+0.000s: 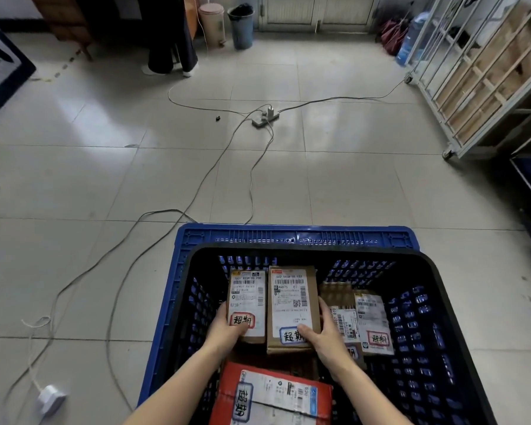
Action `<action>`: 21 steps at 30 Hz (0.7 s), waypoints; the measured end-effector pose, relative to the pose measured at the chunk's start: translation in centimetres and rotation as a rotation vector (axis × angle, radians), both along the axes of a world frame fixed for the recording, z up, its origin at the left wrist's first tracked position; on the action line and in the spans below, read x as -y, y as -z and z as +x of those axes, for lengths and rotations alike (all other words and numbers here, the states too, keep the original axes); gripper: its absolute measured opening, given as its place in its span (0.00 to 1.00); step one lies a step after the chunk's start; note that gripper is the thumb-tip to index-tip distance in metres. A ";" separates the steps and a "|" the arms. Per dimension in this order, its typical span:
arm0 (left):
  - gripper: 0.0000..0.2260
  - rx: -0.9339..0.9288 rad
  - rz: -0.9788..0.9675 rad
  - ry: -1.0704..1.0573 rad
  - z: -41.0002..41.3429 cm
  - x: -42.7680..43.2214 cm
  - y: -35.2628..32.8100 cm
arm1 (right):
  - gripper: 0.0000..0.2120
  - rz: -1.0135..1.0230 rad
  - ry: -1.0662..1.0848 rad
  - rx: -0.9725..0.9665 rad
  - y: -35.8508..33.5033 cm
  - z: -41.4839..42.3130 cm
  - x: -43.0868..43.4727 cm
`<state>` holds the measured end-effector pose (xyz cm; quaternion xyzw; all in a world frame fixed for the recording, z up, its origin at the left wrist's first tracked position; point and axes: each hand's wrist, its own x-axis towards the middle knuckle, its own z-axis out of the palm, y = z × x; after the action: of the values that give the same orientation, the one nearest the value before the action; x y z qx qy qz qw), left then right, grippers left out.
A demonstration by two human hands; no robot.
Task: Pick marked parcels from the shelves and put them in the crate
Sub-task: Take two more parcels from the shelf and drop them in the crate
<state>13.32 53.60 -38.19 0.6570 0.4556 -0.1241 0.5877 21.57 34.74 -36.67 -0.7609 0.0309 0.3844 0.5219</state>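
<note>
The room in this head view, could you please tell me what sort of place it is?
Probably a parcel depot or sorting room. A blue crate on the tiled floor holds labelled parcels, some with handwritten marks; a wheeled metal rack stands on the right, and cables run to a power strip.

Five marked parcels (291, 305), two stacked crates (298, 236), two hands (227, 331).

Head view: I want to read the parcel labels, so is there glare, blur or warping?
Head view: window glare on the floor tiles; wide-angle bending at the shelf rack; the crate interior is dim; label print beneath the hands is soft, only the big marker characters read.
</note>
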 end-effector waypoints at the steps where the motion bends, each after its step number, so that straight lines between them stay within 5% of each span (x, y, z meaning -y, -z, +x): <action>1: 0.24 -0.014 -0.002 0.003 0.0 0.1 0.2 | 0.36 -0.005 -0.001 0.002 0.1 0.0 0.0; 12: 0.30 -0.094 0.048 0.091 0.1 0.3 1.0 | 0.35 -0.029 -0.039 0.038 -0.2 -0.1 0.3; 21: 0.34 -0.136 0.469 0.522 0.4 1.8 -3.7 | 0.35 -0.145 -0.082 0.141 -3.0 -0.9 1.9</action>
<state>13.72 51.80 -34.47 0.8585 0.3265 -0.2057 0.3377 20.68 32.83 -33.64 -0.8225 -0.0092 0.3476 0.4502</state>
